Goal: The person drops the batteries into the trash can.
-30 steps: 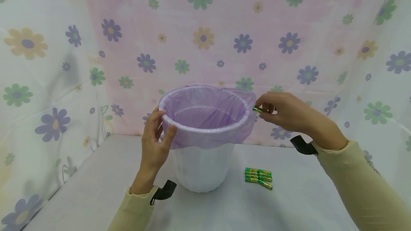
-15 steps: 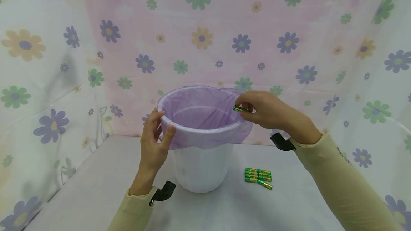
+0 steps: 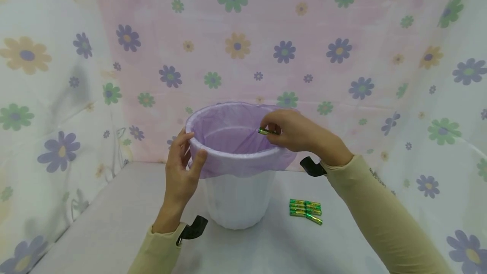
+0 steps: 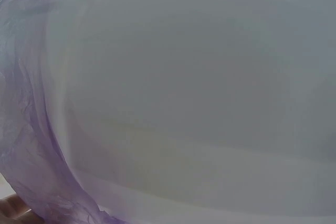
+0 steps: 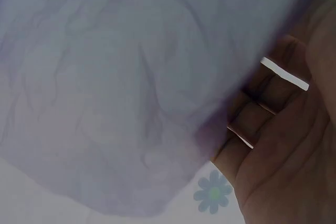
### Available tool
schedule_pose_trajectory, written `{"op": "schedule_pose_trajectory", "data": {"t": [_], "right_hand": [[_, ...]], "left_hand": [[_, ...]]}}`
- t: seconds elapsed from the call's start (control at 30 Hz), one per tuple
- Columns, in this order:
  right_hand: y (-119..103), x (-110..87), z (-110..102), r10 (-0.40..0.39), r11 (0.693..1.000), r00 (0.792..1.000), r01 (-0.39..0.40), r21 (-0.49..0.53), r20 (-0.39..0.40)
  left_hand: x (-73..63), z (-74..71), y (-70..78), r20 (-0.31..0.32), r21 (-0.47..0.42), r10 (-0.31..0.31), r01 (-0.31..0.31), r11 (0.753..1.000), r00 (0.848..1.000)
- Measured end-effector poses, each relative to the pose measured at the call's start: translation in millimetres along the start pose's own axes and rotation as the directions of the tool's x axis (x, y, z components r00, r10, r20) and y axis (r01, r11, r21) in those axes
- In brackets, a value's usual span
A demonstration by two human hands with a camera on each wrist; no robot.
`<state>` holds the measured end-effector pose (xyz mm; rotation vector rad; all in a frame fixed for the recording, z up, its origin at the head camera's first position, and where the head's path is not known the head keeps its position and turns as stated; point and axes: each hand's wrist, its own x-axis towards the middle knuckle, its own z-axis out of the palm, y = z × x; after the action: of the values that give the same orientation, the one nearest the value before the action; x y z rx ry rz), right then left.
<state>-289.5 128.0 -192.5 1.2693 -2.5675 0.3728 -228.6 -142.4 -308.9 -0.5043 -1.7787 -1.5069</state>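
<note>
Fingers of the right hand (image 3: 298,132) are pinched round a green-and-gold cylindrical battery (image 3: 264,131) over a round white plastic bin (image 3: 237,202) — its left rim held by the left hand (image 3: 181,174), matching batteries (image 3: 298,208) laid to its right.

We're looking into a small draped booth (image 3: 452,100): flowered cloth (image 3: 207,20) is hanging across the back and down both sides, closing in a pale tabletop (image 3: 121,215) and hiding any wider room.
</note>
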Motion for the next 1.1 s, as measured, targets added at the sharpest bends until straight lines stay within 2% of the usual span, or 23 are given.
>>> {"op": "schedule_pose_trajectory", "data": {"t": [0.13,0.27,0.43,0.8,1.1], "right_hand": [[0.0,9.3,4.6,-0.006,1.0,1.0,0.006,0.006,0.005],[-0.6,19.4,8.8,-0.02,0.999,1.0,0.02,0.028,0.013],[-2.5,28.2,13.2,-0.008,0.999,0.999,0.006,0.051,0.041],[-1.7,41.6,21.5,0.061,0.992,0.992,-0.073,0.099,0.114],[3.9,48.7,29.6,0.053,0.987,0.988,-0.073,0.142,0.144]], "left_hand": [[-0.6,-0.9,1.4,-0.005,0.002,-0.01,0.01,1.0,1.0],[-1.5,-2.9,-11.8,-0.017,0.019,-0.016,0.016,1.0,1.0],[-1.7,-3.7,-18.1,-0.01,0.027,0.0,0.0,1.0,1.0],[-1.4,-1.6,-18.3,-0.005,0.013,0.006,-0.006,1.0,1.0],[-0.8,-2.2,-17.9,0.001,-0.008,0.0,0.0,1.0,1.0]]}}
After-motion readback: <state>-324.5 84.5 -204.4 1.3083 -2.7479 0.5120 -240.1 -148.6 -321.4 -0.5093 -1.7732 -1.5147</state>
